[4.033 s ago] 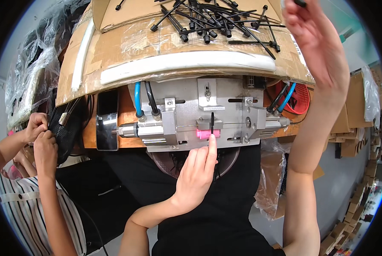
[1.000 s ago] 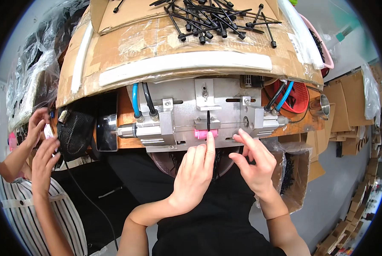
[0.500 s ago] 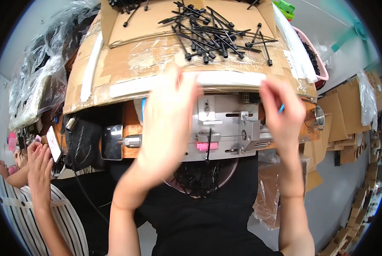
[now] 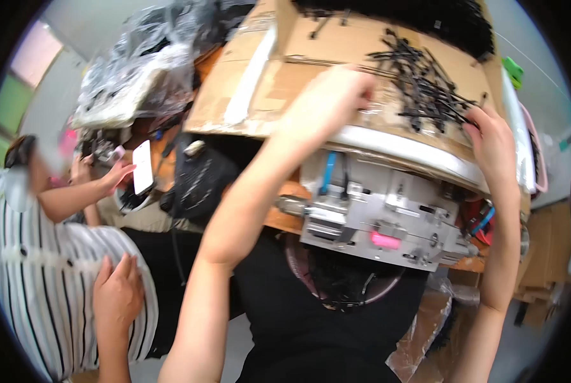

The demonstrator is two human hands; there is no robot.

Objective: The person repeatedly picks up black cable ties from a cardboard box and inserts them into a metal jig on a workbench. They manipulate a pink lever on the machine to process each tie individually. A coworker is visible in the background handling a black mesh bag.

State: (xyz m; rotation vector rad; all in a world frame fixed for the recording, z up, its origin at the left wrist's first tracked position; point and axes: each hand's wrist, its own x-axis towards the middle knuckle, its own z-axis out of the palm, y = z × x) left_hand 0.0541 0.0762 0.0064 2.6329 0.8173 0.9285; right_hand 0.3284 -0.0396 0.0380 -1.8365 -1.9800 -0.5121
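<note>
On the cardboard lies a pile of thin black rods (image 4: 419,83) with thicker ends. My left hand (image 4: 336,96) is over the cardboard, left of the pile; its fingers are bent and smeared by motion, so whether it holds anything is unclear. At the pile's right edge, my right hand (image 4: 495,140) has its thumb and fingers pinched on a black rod (image 4: 484,99). Below the cardboard edge, a metal clamping fixture (image 4: 419,249) carries a pink block (image 4: 385,240). A blue strip (image 4: 328,171) is at its left end.
A bowl (image 4: 304,271) with black parts stands below the fixture. A white padded strip (image 4: 419,152) lines the cardboard edge. Left, another person in a striped top (image 4: 55,255) sits near a white phone (image 4: 143,167). Clear plastic bags (image 4: 157,70) lie at the back left.
The view has turned and shifted. Both my hands have moved from above the fixture to the cardboard, my right one reaching the rods. The rod across the pink block is gone from there.
</note>
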